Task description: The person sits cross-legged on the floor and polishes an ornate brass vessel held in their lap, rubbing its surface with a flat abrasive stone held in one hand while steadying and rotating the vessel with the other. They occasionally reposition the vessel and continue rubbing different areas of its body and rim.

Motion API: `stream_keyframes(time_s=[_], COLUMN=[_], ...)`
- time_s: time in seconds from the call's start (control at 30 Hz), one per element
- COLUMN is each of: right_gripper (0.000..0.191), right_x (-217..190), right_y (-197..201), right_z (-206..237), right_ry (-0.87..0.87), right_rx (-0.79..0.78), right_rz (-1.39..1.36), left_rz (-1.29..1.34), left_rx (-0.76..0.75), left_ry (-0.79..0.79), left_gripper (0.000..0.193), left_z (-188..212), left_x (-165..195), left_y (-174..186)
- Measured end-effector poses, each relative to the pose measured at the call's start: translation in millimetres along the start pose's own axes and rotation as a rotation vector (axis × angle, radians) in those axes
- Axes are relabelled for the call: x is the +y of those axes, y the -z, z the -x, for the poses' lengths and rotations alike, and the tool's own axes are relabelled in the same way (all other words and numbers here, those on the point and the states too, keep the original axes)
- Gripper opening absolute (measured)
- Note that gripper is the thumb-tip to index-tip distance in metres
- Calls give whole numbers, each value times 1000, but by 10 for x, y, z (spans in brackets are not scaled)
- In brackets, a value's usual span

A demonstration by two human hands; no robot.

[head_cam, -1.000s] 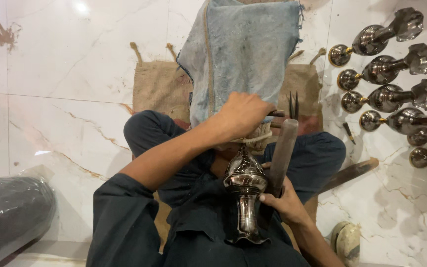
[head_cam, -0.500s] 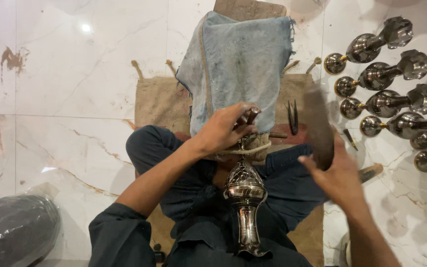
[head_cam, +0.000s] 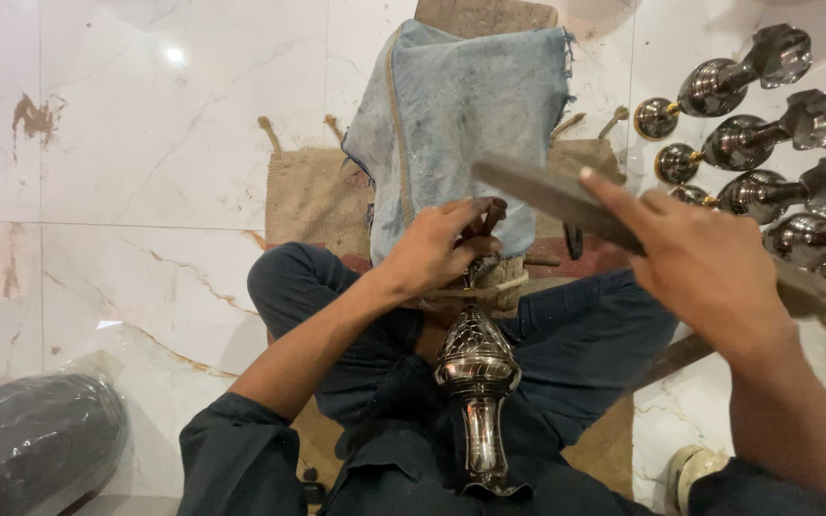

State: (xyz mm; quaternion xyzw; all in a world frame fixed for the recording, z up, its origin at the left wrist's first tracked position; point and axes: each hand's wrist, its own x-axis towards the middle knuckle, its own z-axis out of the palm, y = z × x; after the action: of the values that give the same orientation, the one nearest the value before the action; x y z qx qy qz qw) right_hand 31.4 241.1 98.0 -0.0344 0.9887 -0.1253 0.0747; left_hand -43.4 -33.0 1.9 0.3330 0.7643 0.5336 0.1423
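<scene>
I am watching the right hand (head_cam: 709,272), gripping a flat file (head_cam: 566,203), now lifting off the chased metal vessel (head_cam: 477,382) lying in the lap, while the left hand (head_cam: 437,250) is pinching its top end just beyond, so filing is pausing.

We see a white marble floor (head_cam: 145,143) bearing a burlap mat (head_cam: 313,196), polished metal pieces (head_cam: 757,134) and a black wrapped roll (head_cam: 31,440).
</scene>
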Motion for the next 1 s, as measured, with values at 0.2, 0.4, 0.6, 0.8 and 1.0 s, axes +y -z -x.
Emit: stream_keyframes(time_s=[0.2,0.4,0.6,0.8,1.0], right_gripper=[80,69,78,67,80], right_x=[26,72,-83,-266,-331], right_y=[-53,-145,19,221,244], right_z=[64,202,296,145,195], right_ry=[36,17,9,78,165], right_rx=[57,237,4,-49,-1], right_rz=[80,-174,154,232,260], left_rz=[-8,0,82,-97,25], left_rx=[-15,-8,-36,44,264], left_ry=[-59,-180,-213,-79,-9], left_gripper=[33,31,34,28,24], left_z=[11,51,51,152,336], left_x=[-19,17,16,-41,-30], left_y=[9,45,52,-34,-213])
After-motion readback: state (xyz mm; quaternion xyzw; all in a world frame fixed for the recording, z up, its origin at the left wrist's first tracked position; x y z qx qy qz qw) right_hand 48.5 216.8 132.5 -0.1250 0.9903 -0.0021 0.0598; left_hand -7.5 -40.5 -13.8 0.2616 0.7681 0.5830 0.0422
